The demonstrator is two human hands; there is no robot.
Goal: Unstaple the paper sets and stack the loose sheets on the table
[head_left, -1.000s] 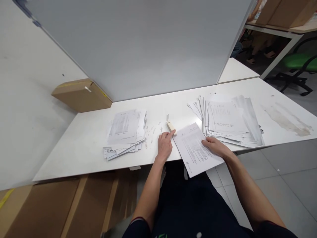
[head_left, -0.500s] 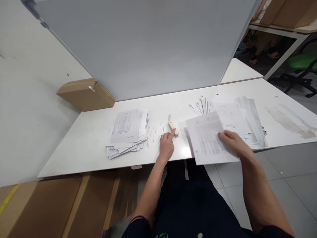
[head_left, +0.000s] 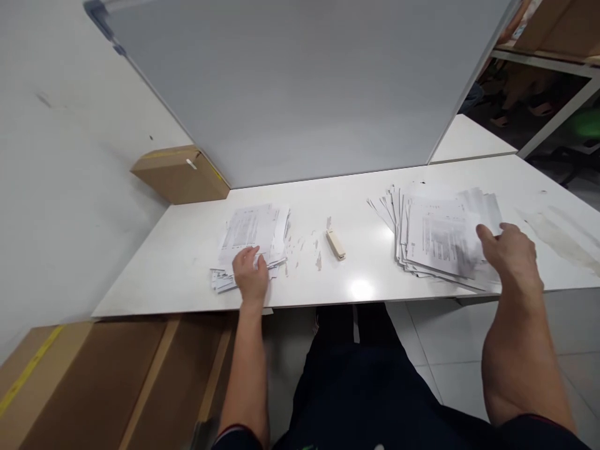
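Observation:
My left hand [head_left: 250,275] is over the near right corner of the left stack of printed papers [head_left: 248,228]. Its fingers are slightly bent and apart, with nothing seen held in them. My right hand [head_left: 512,253] hovers at the right edge of the right stack of printed papers [head_left: 440,237], thumb and fingers spread. A printed sheet lies on top of that stack, next to the hand. Between the two stacks a cream stapler [head_left: 335,244] lies alone on the white table [head_left: 328,284].
A grey-white board [head_left: 304,94] stands along the table's back edge. A cardboard box [head_left: 182,178] sits at the back left corner against the wall. Larger cardboard boxes [head_left: 117,375] stand below at the left. Part of another person shows at the upper right.
My right hand has carried a printed sheet to the right stack and let it go. My left hand has left the stapler and moved left to the left stack.

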